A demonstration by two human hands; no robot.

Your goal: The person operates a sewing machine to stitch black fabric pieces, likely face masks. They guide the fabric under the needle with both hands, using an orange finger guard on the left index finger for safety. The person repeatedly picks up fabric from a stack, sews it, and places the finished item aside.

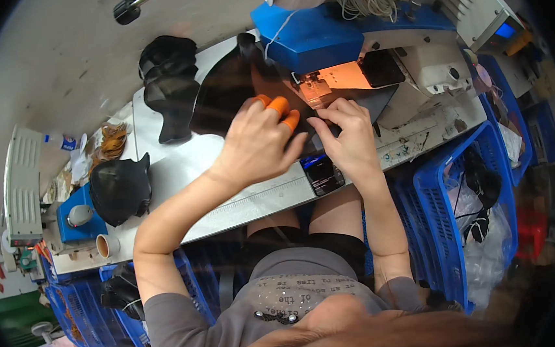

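Left hand (253, 137): palm down, fingers bent onto the work, orange covers on the fingertips, thumb held apart, grasp released. Right hand (351, 128): thumb and forefinger tips close together by the near edge of the work, just beside the presser foot (314, 90); whether they pinch the material cannot be told. Work: one large black sheet piece (224, 93), curved along its left edge, lying on the table before the machine and running right beneath the left hand toward the orange-lit foot. Sewing machine (429, 67): pale body bounding the right side, blue cover (306, 41) overhanging behind the hands; room narrow here. Table (188, 157): white, ruler markings along the front edge; a pale strip between the left forearm and the black pieces gives wider room leftward. Phone (322, 174): screen lit, close to the front edge, just left of the right wrist. Further black pieces (168, 97): overlapping, toward the back, left of the work. Curved black piece (121, 189): single, well left, beyond the left forearm. Cup (107, 245): tilted, near the front edge at far left. Blue basket (430, 210): below the table's right end, clear plastic and black items inside.
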